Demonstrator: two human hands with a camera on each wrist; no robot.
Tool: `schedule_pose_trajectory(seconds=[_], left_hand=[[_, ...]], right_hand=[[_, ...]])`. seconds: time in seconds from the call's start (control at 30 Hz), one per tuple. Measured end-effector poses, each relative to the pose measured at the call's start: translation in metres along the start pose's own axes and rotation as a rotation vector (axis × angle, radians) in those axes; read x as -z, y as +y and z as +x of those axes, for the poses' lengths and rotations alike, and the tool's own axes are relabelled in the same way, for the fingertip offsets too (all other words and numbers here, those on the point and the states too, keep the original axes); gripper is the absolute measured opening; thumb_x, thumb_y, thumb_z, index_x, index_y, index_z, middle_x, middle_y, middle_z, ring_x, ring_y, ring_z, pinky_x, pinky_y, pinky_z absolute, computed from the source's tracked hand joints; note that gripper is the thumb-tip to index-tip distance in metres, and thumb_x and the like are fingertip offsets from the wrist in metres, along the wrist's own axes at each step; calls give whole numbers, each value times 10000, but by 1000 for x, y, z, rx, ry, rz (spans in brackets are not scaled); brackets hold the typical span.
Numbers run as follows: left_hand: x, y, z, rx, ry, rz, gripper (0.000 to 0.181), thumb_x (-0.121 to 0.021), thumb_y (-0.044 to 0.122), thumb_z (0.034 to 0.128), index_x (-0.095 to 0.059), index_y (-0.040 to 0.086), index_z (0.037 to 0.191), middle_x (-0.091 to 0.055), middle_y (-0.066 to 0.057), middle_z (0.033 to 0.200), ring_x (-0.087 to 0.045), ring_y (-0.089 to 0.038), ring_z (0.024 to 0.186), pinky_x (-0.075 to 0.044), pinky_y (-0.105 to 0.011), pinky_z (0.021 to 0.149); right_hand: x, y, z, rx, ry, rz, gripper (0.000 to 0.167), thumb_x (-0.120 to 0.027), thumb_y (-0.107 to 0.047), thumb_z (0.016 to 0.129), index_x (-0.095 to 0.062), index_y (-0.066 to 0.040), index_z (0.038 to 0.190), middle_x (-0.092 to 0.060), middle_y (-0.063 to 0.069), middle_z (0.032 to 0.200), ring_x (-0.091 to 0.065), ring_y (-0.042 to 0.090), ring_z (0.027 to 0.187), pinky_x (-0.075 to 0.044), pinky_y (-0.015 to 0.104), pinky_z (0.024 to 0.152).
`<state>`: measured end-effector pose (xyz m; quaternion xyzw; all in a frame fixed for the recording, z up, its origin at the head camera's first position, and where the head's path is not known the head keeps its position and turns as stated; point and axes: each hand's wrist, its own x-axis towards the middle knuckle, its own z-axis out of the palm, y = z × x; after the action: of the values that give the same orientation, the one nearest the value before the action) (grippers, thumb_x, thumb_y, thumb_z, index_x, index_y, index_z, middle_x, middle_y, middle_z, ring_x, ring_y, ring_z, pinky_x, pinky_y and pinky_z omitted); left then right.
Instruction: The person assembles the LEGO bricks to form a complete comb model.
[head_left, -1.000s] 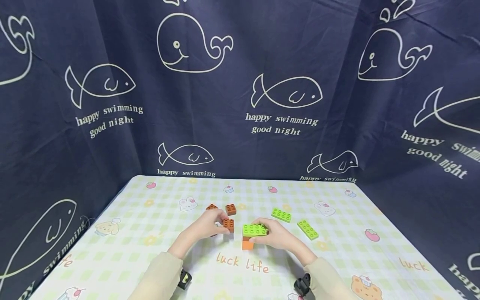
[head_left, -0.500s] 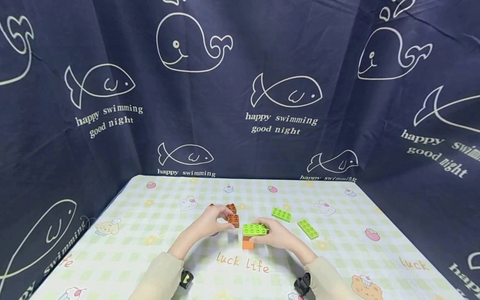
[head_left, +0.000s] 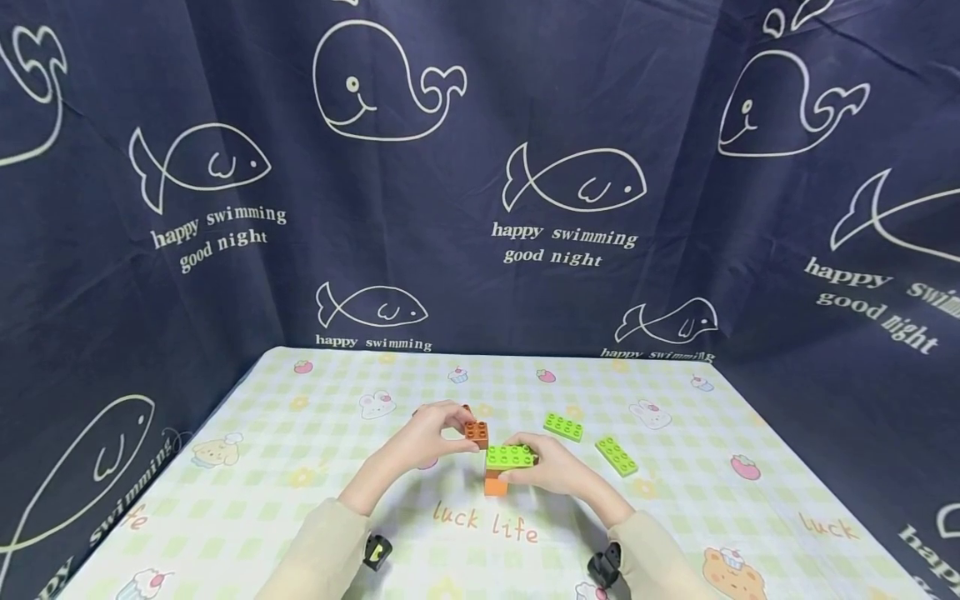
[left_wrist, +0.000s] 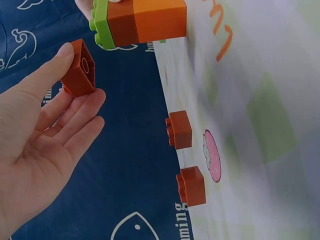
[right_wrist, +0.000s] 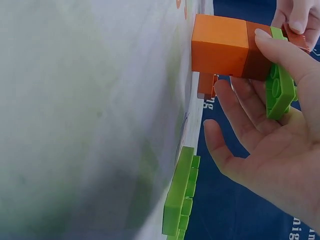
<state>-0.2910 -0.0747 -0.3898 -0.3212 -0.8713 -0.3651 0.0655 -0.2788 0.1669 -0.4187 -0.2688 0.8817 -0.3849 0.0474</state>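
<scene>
My left hand pinches a reddish-brown toy building brick by its sides, just left of a small stack and held off the table. Its hollow underside shows in the left wrist view. The stack has an orange brick at the bottom, a brown brick in the middle and a flat green brick on top, jutting out to the right. My right hand grips this stack, its thumb on the brown layer; the far fingers are partly hidden.
Two more brown bricks, a nearer one and another one, sit on the table, mostly behind my left hand in the head view. Two flat green bricks lie to the right, one farther back and one angled. A patterned cloth covers the table.
My left hand has lifted its brown brick and moved it right, closer to the stack's upper left. My right hand stays in place on the stack.
</scene>
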Motion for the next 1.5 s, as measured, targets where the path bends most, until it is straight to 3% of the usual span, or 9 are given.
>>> schedule_pose_trajectory(seconds=[0.17, 0.43, 0.87, 1.13, 1.37, 1.5], left_hand=[[-3, 4, 3, -14, -3, -28, 358, -774, 299, 757, -653, 88, 1019, -666, -5, 959, -638, -135, 856, -525, -376, 846], [-10, 9, 4, 18, -33, -45, 352, -772, 294, 759, -652, 110, 1033, -662, 13, 969, -626, -114, 874, -515, -387, 874], [-17, 10, 7, 4, -33, -16, 341, -765, 317, 765, -655, 131, 1028, -658, 37, 962, -618, -83, 867, -522, -318, 850], [-19, 12, 7, 17, -51, -21, 349, -759, 333, 770, -655, 130, 1034, -659, 20, 982, -620, -105, 883, -520, -375, 861], [-20, 14, 8, 7, -49, 21, 323, -750, 339, 781, -663, 151, 1028, -662, 46, 971, -614, -70, 870, -506, -269, 840], [-21, 15, 9, -4, -57, 16, 306, -751, 316, 785, -664, 143, 1023, -667, 36, 958, -616, -68, 859, -519, -309, 847]], right_hand=[[0, 1, 1, 12, -2, -1, 384, -721, -328, 805, -620, -113, 1106, -619, -45, 921, -535, 111, 850, -446, 281, 780], [1, 0, 1, 13, -8, -4, 388, -719, -325, 801, -621, -117, 1114, -623, -30, 941, -535, 101, 834, -446, 265, 756], [1, -2, 2, 20, 0, -12, 345, -735, -343, 792, -630, -141, 1052, -627, -22, 942, -524, 126, 852, -435, 273, 754], [1, -3, 1, 21, -7, 2, 331, -732, -338, 796, -632, -142, 1043, -624, -22, 927, -511, 109, 821, -423, 237, 718], [1, -3, 1, 32, -4, 0, 327, -731, -340, 797, -630, -147, 1042, -627, -25, 939, -515, 101, 832, -424, 232, 722], [1, -2, 1, 38, 0, -13, 331, -727, -349, 798, -630, -148, 1043, -633, -28, 965, -523, 114, 866, -429, 245, 749]])
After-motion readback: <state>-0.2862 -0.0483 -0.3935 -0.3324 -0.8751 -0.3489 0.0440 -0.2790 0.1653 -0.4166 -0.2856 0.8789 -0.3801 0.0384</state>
